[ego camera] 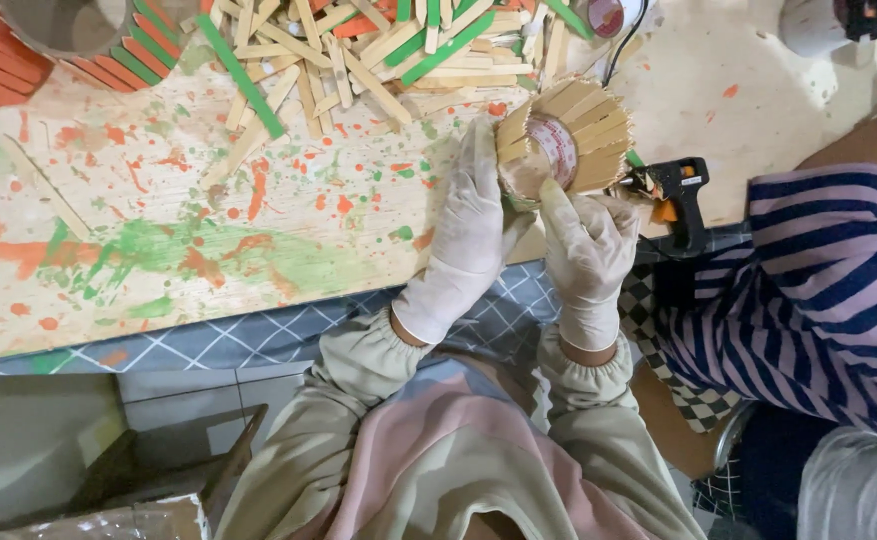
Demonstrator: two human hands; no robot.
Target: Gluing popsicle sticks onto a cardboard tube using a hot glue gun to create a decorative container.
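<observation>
holder: (568,135) round piece w/ plain wood sticks glued upright around a tape-wrapped core; held just above near edge of desk (158,200), tilted on its side, open end toward camera.
left hand: (470,225) white glove, on holder's left side; fingers (478,150) lie flat along sticks, pressed together, palm against it.
right hand: (588,245) white glove, below holder; fingers (558,195) curl up onto lower rim, clamped on holder.
glue gun: (676,190) black w/ orange trigger, just right of holder, lying on desk, nozzle toward holder.
stick pile: (378,50) loose plain, green & orange sticks, beyond holder, up-left of it.
orange pot: (48,45) stick-clad, orange/green, far left of holder at desk's back corner.
desk top: pale wood, orange & green paint smears left of holder.
other person: striped sleeve (828,270) right of holder, past glue gun; hands not seen.
box: (108,490) near side of desk, well left-below holder.
</observation>
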